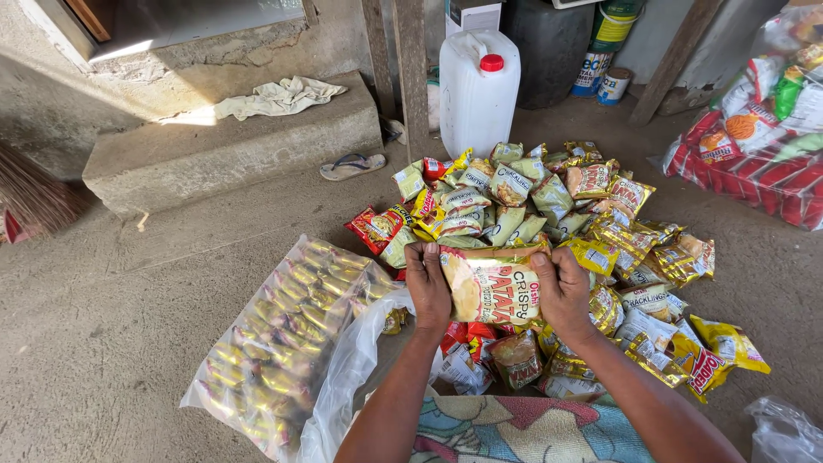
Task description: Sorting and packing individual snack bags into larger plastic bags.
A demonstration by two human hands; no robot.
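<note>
Far left, bare rough concrete floor (111, 343), loads of room. Next, a crinkly clear plastic bag (283, 343) stuffed with yellow packets. Left hand (427, 287) and right hand (561, 291) each pinch a side of a glossy chip packet (493, 291), held above the heaped snack packets (549, 214).

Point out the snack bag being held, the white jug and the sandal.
snack bag (495, 291), head view, front panel.
white jug (477, 99), head view, body.
sandal (352, 165), head view, strap.

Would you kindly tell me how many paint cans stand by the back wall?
3: a large can on the dark drum, a medium can on the floor, a small can beside it. Others may be hidden.
</note>
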